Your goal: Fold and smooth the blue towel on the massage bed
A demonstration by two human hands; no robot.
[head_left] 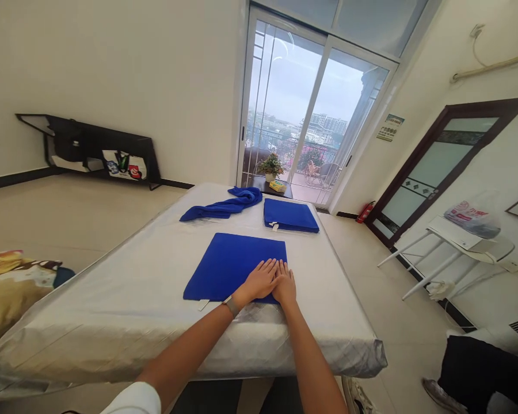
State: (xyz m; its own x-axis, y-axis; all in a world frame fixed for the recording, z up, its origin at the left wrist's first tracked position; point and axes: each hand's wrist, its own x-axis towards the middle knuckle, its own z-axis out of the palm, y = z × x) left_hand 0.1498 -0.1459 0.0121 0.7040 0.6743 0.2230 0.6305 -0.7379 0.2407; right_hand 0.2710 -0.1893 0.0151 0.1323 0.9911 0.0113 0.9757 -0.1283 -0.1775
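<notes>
My left hand (261,280) and my right hand (285,283) lie flat side by side on the near edge of a folded blue towel (233,267), with fingertips almost touching. Neither hand grips it. A watch (231,306) sits on my left wrist. Farther along the surface, a second folded blue towel (290,215) lies with a small white tag at its near edge. To its left is a crumpled, twisted blue towel (224,205). All three rest on a mattress-like surface wrapped in white plastic sheeting (112,322).
A potted plant (270,165) stands on a small dark table beyond the far edge, before a glass balcony door (285,109). A red fire extinguisher (365,212) and white folding table (453,244) stand to the right. Patterned bedding (12,293) lies left.
</notes>
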